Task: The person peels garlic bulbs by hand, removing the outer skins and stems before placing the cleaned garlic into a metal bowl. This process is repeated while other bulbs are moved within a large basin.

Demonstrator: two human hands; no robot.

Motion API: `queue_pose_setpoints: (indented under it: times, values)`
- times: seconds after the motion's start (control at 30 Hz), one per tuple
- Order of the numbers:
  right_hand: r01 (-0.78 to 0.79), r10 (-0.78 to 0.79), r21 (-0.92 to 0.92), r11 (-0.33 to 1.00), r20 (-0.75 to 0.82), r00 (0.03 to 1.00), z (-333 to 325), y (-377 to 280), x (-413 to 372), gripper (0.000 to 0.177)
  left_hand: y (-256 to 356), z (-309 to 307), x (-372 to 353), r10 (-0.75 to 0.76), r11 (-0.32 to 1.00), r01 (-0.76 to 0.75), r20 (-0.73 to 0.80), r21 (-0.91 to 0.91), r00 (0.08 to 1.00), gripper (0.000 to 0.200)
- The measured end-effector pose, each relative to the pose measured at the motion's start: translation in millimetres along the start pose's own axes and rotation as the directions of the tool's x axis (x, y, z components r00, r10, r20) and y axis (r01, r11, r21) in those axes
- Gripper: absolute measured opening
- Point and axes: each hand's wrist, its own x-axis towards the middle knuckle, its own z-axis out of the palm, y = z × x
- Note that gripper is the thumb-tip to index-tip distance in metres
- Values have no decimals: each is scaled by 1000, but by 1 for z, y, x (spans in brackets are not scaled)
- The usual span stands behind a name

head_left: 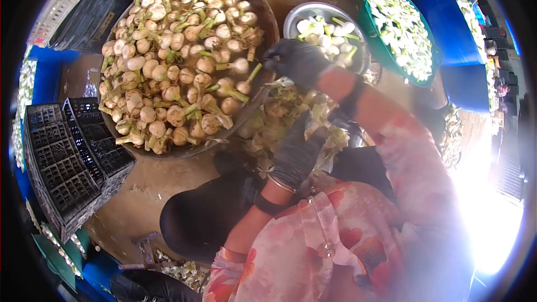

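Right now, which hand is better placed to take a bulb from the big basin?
Probably the right hand: it is at the big basin, near its bulbs; the left hand is farther off, by peelings.

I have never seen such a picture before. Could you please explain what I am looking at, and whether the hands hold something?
There is no machine: these are a person's own gloved hands. The one picture comes from a camera worn on the head, looking down. The right hand is near the rim of a large tub of bulbs; the left hand is by a heap of peelings. Near the right hand, a metal bowl holds white bulbs, and a green basket holds pale pieces. I cannot tell whether either hand grips anything.
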Motion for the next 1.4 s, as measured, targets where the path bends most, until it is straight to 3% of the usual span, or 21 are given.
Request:
queue_pose_setpoints:
  times: [0.1,0.13,0.2,0.27,0.33,0.37,0.43,0.47,0.5,0.57,0.6,0.67,0.73,0.83,0.87,1.0,1.13,1.23,1.3,1.33,1.4]
  values:
    - [71,-63,-169,983,55,997,63,-24,65,39,13,-17,8,-18,874,-102,-241,-475,970,48]
    - [3,18,-194,981,111,994,82,-28,81,37,10,-26,11,47,924,-167,-331,-344,942,50]
    - [-128,185,-255,958,213,959,116,-31,103,33,14,-36,10,-9,866,-192,-397,-463,918,52]
    - [-113,141,-175,978,159,977,128,-24,109,36,27,-38,7,-84,838,-192,-467,-512,880,49]
    - [-116,127,-77,990,147,981,120,-13,93,39,17,-40,10,-58,899,-189,-535,-395,843,54]
    - [-13,27,-99,995,138,990,109,-9,83,39,12,-40,11,-48,923,-179,-565,-340,824,56]
    - [173,-156,-141,975,124,980,87,7,60,40,13,-43,9,-62,839,-250,-542,-483,838,57]
    - [112,-103,-105,988,92,990,49,-16,32,33,9,-44,14,-51,788,-279,-510,-549,859,58]
    - [46,-52,123,991,49,997,56,-6,12,31,9,-42,18,-29,730,-309,-479,-610,877,58]
    - [-32,61,553,832,-33,998,72,15,-24,26,20,-32,17,40,546,-246,-268,-801,963,57]
    - [-306,297,788,534,165,941,52,-8,-47,25,25,-27,15,88,451,-188,-166,-872,982,57]
    - [-61,96,433,899,-59,994,56,13,-68,27,15,-15,16,100,537,-181,-151,-824,983,54]
    - [155,-154,-13,988,-207,966,56,37,-84,28,13,-6,10,142,634,-196,-136,-748,980,51]
    - [-46,294,498,866,-431,853,27,11,-138,27,18,7,4,84,746,-200,-209,-635,974,50]
    - [-3,302,554,832,-448,841,22,9,-152,22,21,12,2,101,767,-230,-241,-599,965,49]
    - [79,85,241,967,-602,794,15,0,-189,16,21,29,-4,176,887,-258,-237,-382,956,51]
    - [-52,120,133,990,-581,805,16,10,-200,17,24,45,-15,297,925,-341,-244,-168,923,50]
    - [-78,136,126,989,-564,815,11,13,-207,16,29,48,-18,347,934,-357,-185,-24,920,49]
    - [-64,179,232,971,-515,838,10,24,-209,17,37,50,-20,324,946,-325,-142,17,935,49]
    - [-62,160,201,978,-517,841,22,44,-204,17,46,54,-23,238,967,-248,-135,-62,962,50]
    - [-228,427,495,839,-338,838,10,50,-207,20,37,48,-22,252,922,-250,-30,-296,967,52]
